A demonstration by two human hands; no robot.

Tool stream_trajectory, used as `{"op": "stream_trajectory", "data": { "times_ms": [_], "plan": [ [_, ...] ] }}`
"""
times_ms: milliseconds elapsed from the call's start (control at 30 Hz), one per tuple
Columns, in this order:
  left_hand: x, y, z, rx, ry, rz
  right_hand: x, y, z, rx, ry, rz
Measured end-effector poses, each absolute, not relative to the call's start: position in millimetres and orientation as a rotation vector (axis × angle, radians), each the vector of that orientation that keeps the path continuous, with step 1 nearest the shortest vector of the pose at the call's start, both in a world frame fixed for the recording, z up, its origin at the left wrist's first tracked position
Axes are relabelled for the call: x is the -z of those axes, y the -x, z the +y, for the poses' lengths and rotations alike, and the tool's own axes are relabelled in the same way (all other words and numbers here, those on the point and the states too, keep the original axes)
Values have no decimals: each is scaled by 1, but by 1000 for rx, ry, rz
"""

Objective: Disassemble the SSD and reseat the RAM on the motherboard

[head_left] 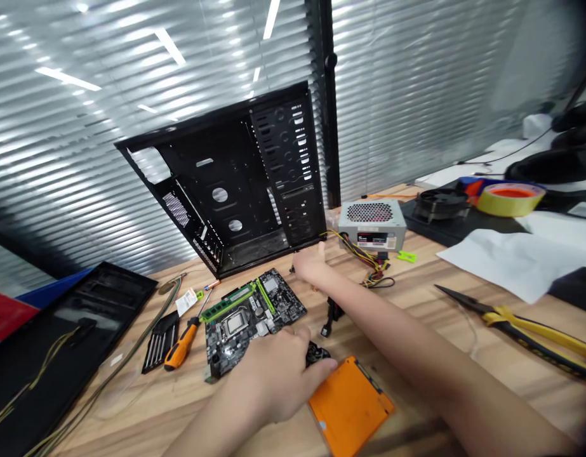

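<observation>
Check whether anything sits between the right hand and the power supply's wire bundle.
Nothing visible does: the right hand is right beside the yellow-and-black wire bundle running from the power supply, with no object between them.

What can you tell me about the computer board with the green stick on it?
The motherboard lies flat on the wooden table, a dark, crowded circuit board with many small parts. A green memory stick sits along one side, next to a brighter green strip, and a shiny metal socket sits near the middle. The left hand is over one corner; I cannot tell if it touches. An orange-handled screwdriver lies just beside it.
</observation>
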State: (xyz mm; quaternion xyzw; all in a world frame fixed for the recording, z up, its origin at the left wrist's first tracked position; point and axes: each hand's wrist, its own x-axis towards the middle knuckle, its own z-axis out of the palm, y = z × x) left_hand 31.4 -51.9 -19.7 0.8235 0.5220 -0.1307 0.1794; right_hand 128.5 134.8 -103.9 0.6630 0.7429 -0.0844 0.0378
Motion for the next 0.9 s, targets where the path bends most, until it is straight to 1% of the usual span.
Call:
{"op": "stream_trajectory", "data": {
  "times_ms": [300, 467, 567, 767, 833, 900],
  "plan": [
    [19, -32, -52, 362, -2335, 1460, 96, -129, 129, 293, -2002, 2294],
    [21, -31, -52, 368, -2344, 1455, 87, -131, 125, 306, -1940, 2429],
    [22, -30, -52, 363, -2337, 1392, 69, -136, 118, 321, -1856, 2572],
    [22, -35, -55, 388, -2283, 1313, 8, -168, 75, 412, -1710, 2923],
    [24, -36, -56, 383, -2286, 1301, -1, -182, 54, 461, -1603, 3047],
    [28, -35, -57, 371, -2307, 1283, 4, -198, 32, 462, -1518, 3056]
  ]
}}
